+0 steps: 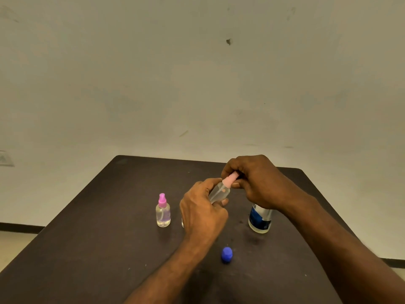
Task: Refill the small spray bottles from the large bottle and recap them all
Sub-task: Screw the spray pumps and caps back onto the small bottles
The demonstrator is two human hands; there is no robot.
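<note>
My left hand [202, 208] grips a small clear spray bottle [219, 192], tilted up to the right above the table. My right hand [256, 183] pinches that bottle's pale pink spray cap [230, 180]. A second small spray bottle [163, 212] with a bright pink cap stands upright on the table to the left, holding clear liquid. The large bottle [260, 219] with a blue label stands at the right, its top hidden behind my right wrist. Its blue cap [227, 255] lies loose on the table near me. A sliver of clear plastic [182, 222] shows behind my left hand.
The dark table [98, 238] has rounded far corners and stands close to a plain pale wall [197, 73]. Light floor [13, 244] shows at the left below the table's edge.
</note>
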